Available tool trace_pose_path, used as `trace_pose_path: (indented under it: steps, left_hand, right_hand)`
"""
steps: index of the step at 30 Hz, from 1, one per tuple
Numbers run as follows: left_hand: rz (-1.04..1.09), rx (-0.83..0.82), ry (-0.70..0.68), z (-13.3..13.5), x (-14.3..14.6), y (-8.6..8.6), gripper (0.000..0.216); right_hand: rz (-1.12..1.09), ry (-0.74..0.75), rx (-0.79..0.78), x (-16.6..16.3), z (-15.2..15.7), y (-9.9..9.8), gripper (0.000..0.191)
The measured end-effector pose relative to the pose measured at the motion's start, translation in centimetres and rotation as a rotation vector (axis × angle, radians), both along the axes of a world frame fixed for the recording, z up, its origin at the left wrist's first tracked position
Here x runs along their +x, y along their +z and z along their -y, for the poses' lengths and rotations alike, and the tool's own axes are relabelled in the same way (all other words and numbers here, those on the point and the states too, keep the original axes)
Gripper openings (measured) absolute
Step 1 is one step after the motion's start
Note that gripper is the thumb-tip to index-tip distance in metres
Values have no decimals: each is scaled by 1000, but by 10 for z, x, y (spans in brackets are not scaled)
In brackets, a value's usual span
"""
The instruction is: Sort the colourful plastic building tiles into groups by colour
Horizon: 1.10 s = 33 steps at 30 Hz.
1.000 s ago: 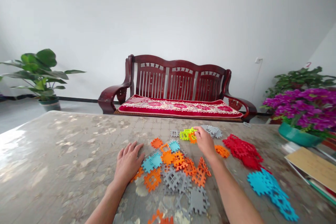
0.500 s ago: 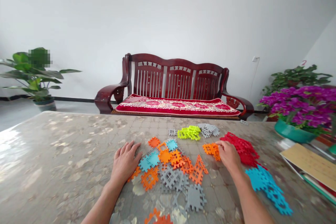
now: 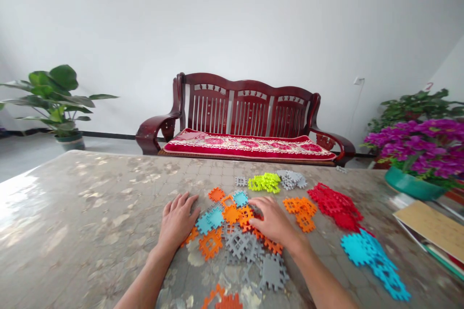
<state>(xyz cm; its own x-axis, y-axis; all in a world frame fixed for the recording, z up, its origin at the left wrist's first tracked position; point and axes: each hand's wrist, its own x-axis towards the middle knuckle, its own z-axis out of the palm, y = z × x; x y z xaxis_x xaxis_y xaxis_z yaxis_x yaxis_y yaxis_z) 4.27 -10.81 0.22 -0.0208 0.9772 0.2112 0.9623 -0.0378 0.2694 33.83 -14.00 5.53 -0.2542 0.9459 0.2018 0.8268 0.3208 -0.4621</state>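
My left hand lies flat on the table, fingers spread, beside the left edge of a mixed pile of interlocking plastic tiles. Over the right side of this pile reaches my right hand, thumb and fingers apart. Its fingertips are close to an orange window tile and a light-blue tile; whether they touch cannot be made out. Grey tiles, another light-blue tile and a solid orange tile lie around there. My right hand and forearm hide part of the pile.
Sorted heaps hold yellow-green tiles, grey tiles, orange tiles, red tiles and blue tiles. A notebook and a pot of purple flowers stand at the right. Behind the table is a wooden bench.
My right hand has moved left from the orange heap to the mixed pile, and its fingers have parted. The orange heap now shows fully. My left hand stays on the table.
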Motion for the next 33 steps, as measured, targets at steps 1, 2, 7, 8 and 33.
trace_pose_path:
  steps: [1, 2, 7, 8, 33]
  left_hand:
    - [-1, 0, 1, 0, 0, 1, 44]
    - [-2, -1, 2, 1, 0, 1, 44]
    - [-8, -1, 5, 1, 0, 1, 44]
    - [-8, -1, 3, 1, 0, 1, 44]
    - [-16, 21, 0, 1, 0, 0, 44]
  right_hand:
    - [31, 6, -18, -5, 0, 2, 47]
    - [63, 7, -29, -10, 1, 2, 48]
    - [180, 28, -27, -18, -1, -1, 39]
    - [192, 23, -17, -19, -1, -3, 38]
    - [214, -546, 279, 139, 4, -20, 36]
